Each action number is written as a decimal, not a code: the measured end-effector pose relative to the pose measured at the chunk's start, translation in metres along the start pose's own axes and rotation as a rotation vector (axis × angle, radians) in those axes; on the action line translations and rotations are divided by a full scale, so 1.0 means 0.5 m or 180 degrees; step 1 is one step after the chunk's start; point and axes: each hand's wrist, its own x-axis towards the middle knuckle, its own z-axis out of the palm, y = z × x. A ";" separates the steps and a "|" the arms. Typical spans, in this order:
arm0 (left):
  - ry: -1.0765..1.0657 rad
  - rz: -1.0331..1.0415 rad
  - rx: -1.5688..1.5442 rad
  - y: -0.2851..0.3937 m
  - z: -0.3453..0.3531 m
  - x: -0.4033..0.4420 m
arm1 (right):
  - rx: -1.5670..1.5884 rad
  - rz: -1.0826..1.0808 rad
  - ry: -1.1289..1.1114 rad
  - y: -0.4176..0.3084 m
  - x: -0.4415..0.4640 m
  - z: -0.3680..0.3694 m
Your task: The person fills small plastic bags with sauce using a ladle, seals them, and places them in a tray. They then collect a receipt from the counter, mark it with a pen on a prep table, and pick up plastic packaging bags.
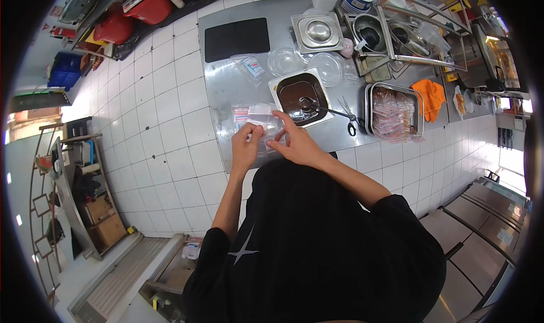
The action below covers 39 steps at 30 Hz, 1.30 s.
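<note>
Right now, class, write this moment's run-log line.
left hand: pinching clear bag | right hand: same bag | ladle: in brown liquid | scissors: between pan and tray

Left hand (246, 145) pinches, forearm (230, 195) toward 12 o'clock; right hand (297, 144) parts thumb and forefinger, forearm toward 10 o'clock.

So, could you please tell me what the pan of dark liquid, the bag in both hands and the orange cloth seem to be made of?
The pan looks like stainless steel, its rim silvery and smooth. The clear bag seems thin, glossy plastic, see-through with bright glints. The orange cloth looks like matt fabric, bunched softly; cotton or microfibre, I can't tell.
</note>
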 end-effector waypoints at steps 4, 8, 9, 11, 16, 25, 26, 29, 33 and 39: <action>-0.0514 -0.0703 -0.0882 0.022 -0.011 -0.009 | -0.0183 -0.0648 0.0155 0.049 0.021 -0.007; -0.0521 -0.0894 -0.1500 0.085 -0.010 -0.018 | 0.0118 -0.0446 0.0026 0.065 0.011 -0.046; -0.0626 -0.0736 -0.1095 0.086 -0.010 -0.020 | 0.0184 -0.0284 -0.0041 0.067 0.005 -0.055; -0.0795 -0.0600 -0.0671 0.084 -0.012 -0.032 | 0.0192 -0.0201 0.0053 0.070 -0.008 -0.061; -0.0923 -0.0719 -0.0047 0.118 0.023 -0.037 | -0.0172 -0.0385 0.0467 0.049 -0.059 -0.088; -0.1244 0.0812 0.0658 0.196 0.140 -0.021 | 0.0049 -0.0196 0.0861 -0.029 -0.158 -0.116; -0.1310 0.0886 0.0710 0.202 0.157 -0.016 | -0.0200 -0.0448 0.1188 -0.013 -0.152 -0.106; -0.1412 0.0847 0.0711 0.188 0.180 0.008 | 0.0210 -0.0423 0.1473 -0.002 -0.149 -0.114; -0.1549 0.0171 0.0284 0.186 0.168 0.019 | 0.0944 -0.0094 0.1194 0.006 -0.164 -0.130; -0.1563 0.0400 0.0667 0.188 0.139 -0.003 | 0.0096 -0.0293 0.0916 0.023 -0.159 -0.127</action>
